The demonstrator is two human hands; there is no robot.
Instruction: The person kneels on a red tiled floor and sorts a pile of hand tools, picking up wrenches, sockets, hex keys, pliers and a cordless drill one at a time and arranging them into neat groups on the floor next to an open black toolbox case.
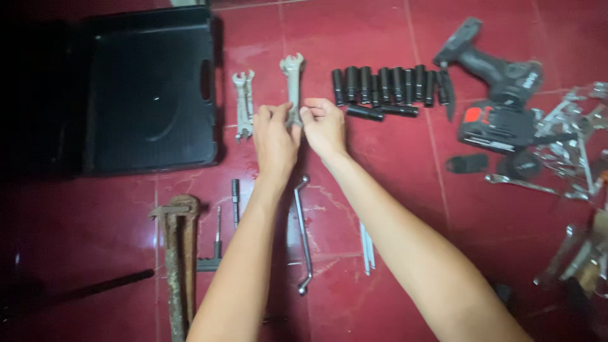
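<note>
Both hands, left hand [274,136] and right hand [324,126], gripped one silver open-ended steel spanner [292,85] with closed fingers above red floor tiles [392,171].

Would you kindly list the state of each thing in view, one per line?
Open-ended wrench: held at its lower end by both hands, flat over the floor.
Left hand: closed on the wrench.
Right hand: pinching the wrench.
Black case: lying on the floor.
Sockets: lined in a row.
Cordless drill: lying on its side.
Pipe wrench: rusty, lying flat.
</note>
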